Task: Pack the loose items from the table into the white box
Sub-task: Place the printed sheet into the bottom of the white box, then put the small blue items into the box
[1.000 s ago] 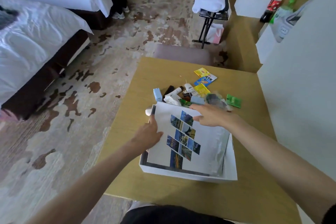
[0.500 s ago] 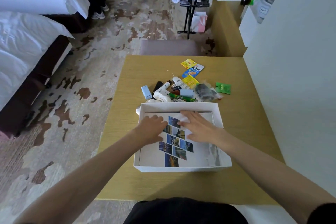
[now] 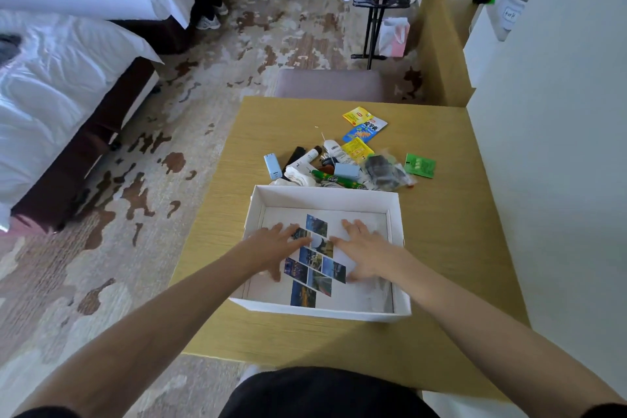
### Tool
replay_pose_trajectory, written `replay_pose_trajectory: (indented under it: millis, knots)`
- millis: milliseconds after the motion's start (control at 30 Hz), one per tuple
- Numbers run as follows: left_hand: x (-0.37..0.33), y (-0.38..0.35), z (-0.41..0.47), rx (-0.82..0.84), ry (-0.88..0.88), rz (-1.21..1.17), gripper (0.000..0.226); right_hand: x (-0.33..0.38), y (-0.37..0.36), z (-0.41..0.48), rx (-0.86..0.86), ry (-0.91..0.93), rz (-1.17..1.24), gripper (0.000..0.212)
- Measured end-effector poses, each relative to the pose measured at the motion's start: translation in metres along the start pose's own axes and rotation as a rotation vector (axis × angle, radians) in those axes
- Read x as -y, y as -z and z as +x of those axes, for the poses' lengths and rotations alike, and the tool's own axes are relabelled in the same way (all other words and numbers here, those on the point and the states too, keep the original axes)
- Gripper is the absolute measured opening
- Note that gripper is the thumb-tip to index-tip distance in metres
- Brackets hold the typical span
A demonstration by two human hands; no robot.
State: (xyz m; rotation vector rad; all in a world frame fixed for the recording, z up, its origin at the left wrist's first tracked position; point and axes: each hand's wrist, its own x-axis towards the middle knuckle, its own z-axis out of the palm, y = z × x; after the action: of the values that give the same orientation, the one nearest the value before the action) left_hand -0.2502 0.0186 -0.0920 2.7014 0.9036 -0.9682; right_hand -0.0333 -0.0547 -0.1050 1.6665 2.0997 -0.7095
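Both hands [image 3: 319,253] flat (seemingly) on booklet [image 3: 314,295]

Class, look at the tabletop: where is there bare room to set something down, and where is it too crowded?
Bare wood lies left of the white box, right of it toward the wall, and between it and the near table edge. Crowded: the heap of small items just beyond the box's far wall.

Bare table [image 3: 451,248] lies open left, right and below the white box [image 3: 322,195] at lower centre. Above its far wall, a clutter of loose items [image 3: 342,163] blocks passage; both hands [image 3: 274,248] [image 3: 366,249] fill the interior.
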Motion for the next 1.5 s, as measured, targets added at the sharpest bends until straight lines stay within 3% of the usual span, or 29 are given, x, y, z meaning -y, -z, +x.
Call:
replay_pose_trajectory:
  millis: [67,133,267,400,467,567,700,800,900,967,1067,1167,1267,1367,1500]
  knots:
    - [0.004,0.009,-0.007,-0.208,0.007,-0.135,0.063,-0.003,0.016,-0.005,-0.221,0.063,0.130,0.062]
    - [0.012,0.018,-0.016,-0.396,0.052,-0.315,0.038,-0.006,0.035,-0.008,-0.417,0.079,0.263,0.042]
    - [0.042,0.039,-0.022,-0.673,0.174,-0.665,0.021,-0.016,0.077,0.001,-0.632,0.079,0.499,0.029]
    - [0.090,0.050,0.000,-0.830,0.264,-0.864,0.021,-0.033,0.113,0.033,-0.726,0.000,0.520,0.027]
    - [0.115,0.048,0.017,-0.801,0.330,-0.897,0.023,-0.041,0.124,0.054,-0.642,-0.098,0.494,0.030]
    - [0.145,0.039,0.044,-0.630,0.391,-0.814,0.031,-0.052,0.130,0.084,-0.448,-0.247,0.422,0.040]
    - [0.169,0.024,0.079,-0.442,0.345,-0.450,0.053,-0.060,0.122,0.115,-0.210,-0.372,0.284,0.051]
    - [0.182,0.026,0.105,-0.457,0.219,-0.280,0.060,-0.065,0.118,0.132,-0.169,-0.369,0.306,0.058]
    - [0.185,0.030,0.130,-0.426,0.014,-0.011,0.069,-0.067,0.118,0.140,-0.142,-0.323,0.251,0.048]
    - [0.186,0.031,0.145,-0.409,-0.003,0.119,0.072,-0.068,0.115,0.142,-0.156,-0.329,0.224,0.050]
    - [0.189,0.030,0.158,-0.392,0.055,0.199,0.062,-0.068,0.109,0.142,-0.214,-0.366,0.222,0.075]
    - [0.195,0.028,0.155,-0.371,0.081,0.120,0.045,-0.069,0.110,0.134,-0.291,-0.374,0.250,0.091]
    - [0.197,0.026,0.130,-0.409,0.129,-0.155,0.043,-0.066,0.117,0.110,-0.456,-0.322,0.333,0.072]
    - [0.192,0.027,0.089,-0.607,0.097,-0.443,0.039,-0.052,0.125,0.071,-0.592,-0.185,0.574,0.058]
    - [0.164,0.044,0.019,-0.758,0.011,-0.767,0.030,-0.016,0.126,0.022,-0.605,-0.050,0.913,0.048]
